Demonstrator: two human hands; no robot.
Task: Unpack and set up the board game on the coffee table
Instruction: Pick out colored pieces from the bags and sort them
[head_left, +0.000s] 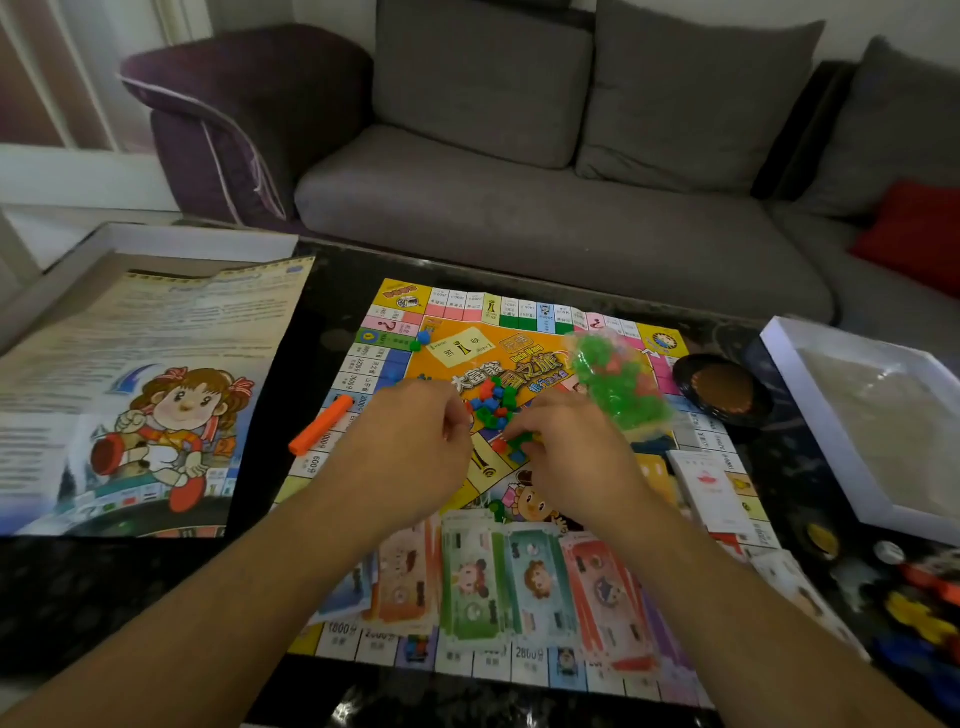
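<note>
Nearest, banknote stacks (498, 577) lie in a row along the near edge of the game board (519, 322), spread flat on the dark coffee table (291, 395). Mid-board, both hands meet at a heap of small coloured pieces (491, 402) — the left hand (410, 447) with fingers curled, contents hidden; the right hand (576, 447) pinching green pieces. An orange stick (321, 424) lies diagonally — far end pointing right.

Your two bare forearms reach in from 7 and 5 o'clock and meet near the centre. Your left hand (410, 441) lies knuckles up, fingers curled toward 2 o'clock. Your right hand (576, 447), just beside it, also curls, fingertips pointing to 10 o'clock, pinching small pieces.
</note>
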